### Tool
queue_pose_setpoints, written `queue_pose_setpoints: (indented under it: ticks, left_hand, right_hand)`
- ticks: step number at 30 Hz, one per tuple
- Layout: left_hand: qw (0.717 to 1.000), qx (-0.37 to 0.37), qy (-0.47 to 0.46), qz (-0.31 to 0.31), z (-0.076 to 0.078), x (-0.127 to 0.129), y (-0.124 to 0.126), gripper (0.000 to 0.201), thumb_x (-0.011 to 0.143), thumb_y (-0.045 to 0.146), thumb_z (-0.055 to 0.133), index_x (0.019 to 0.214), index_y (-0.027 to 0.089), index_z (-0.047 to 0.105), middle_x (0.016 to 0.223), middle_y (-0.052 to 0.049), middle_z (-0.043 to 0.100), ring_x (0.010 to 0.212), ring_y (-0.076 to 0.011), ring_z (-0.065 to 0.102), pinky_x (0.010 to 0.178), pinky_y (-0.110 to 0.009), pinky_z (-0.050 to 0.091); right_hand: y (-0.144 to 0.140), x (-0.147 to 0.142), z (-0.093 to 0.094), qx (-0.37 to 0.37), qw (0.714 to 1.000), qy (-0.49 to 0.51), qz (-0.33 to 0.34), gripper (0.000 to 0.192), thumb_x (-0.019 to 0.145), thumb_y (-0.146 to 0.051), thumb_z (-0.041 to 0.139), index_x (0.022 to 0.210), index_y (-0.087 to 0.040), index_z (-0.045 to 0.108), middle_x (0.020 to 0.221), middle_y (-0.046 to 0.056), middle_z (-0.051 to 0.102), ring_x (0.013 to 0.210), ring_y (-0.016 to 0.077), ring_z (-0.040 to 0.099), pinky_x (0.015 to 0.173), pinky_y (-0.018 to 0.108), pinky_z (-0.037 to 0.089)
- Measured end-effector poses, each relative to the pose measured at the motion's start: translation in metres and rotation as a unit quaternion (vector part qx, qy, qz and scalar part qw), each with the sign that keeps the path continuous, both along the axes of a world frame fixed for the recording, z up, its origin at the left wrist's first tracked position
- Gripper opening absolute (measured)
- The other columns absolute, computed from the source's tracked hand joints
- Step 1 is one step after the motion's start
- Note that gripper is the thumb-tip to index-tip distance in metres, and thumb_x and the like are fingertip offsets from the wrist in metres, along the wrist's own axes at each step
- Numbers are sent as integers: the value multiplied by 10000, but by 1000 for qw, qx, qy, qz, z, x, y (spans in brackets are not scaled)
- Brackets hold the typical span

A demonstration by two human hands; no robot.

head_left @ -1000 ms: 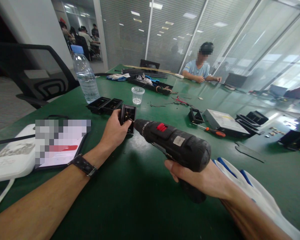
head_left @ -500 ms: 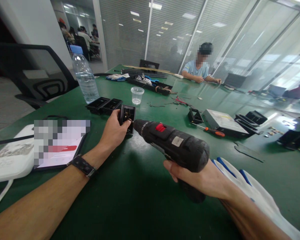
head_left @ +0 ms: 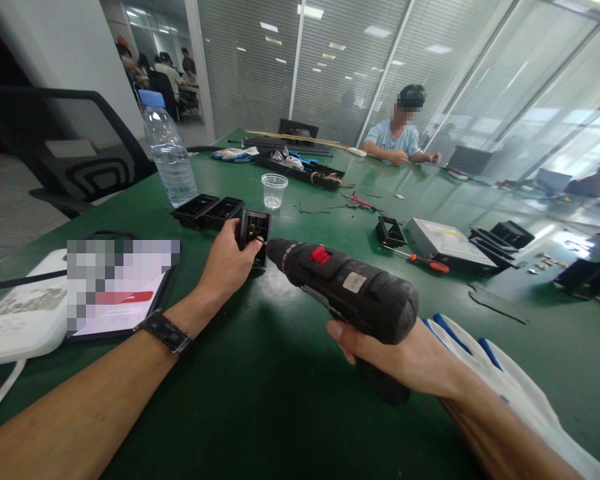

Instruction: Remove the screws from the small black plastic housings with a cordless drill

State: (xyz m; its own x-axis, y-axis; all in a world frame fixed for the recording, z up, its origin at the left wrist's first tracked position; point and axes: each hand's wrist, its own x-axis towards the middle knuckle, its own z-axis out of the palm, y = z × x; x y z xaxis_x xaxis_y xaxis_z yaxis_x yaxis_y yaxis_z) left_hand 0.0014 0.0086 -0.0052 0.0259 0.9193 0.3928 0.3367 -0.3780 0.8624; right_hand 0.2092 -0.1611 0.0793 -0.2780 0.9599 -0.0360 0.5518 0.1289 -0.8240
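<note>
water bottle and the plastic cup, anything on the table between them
In the head view the green table is bare between the water bottle and the plastic cup; two open black trays lie nearer the camera.

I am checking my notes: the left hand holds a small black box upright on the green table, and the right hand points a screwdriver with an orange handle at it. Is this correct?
Not quite. In the head view the right hand holds a black drill, not the screwdriver, which lies untouched farther right on the table. The rest is right: the left hand holds the box upright.

Green table (head_left: 290, 373), water bottle (head_left: 169, 157), plastic cup (head_left: 274, 190), screwdriver (head_left: 420, 260)
</note>
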Motion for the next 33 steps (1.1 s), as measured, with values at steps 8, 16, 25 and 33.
queue_pose_setpoints:
  ticks: [8,16,25,33]
  left_hand:
    - [1000,5,-2,4,-2,0,1,416,824,326,638,1208,192,550,1166,-97,671,1040,-227,636,972,-428,494]
    - [1000,9,4,12,-3,0,2,421,823,330,639,1207,178,551,1160,-96,674,1032,-221,637,969,-416,492]
    - [1000,0,-9,-1,-4,-1,3,418,811,325,650,1195,184,561,1153,-100,676,1036,-234,641,983,-442,488]
    - [1000,5,-9,2,-3,0,2,404,821,316,641,1190,176,559,1152,-102,672,1029,-221,636,983,-431,488]
  right_hand:
    - [0,-3,1,14,999,-29,-15,260,872,-360,576,676,-204,507,585,-11,557,528,114,510,475,251,400]
    - [0,-3,-1,4,999,-24,-22,273,864,-375,583,671,-204,495,594,-16,541,513,106,499,448,239,384]
    - [0,-2,-2,3,1000,-21,-23,261,862,-362,576,672,-204,494,598,-10,556,525,116,525,462,244,410]
    - [-2,-3,-1,2,999,-23,-28,255,866,-375,578,696,-199,508,602,-6,568,514,114,527,443,236,399]
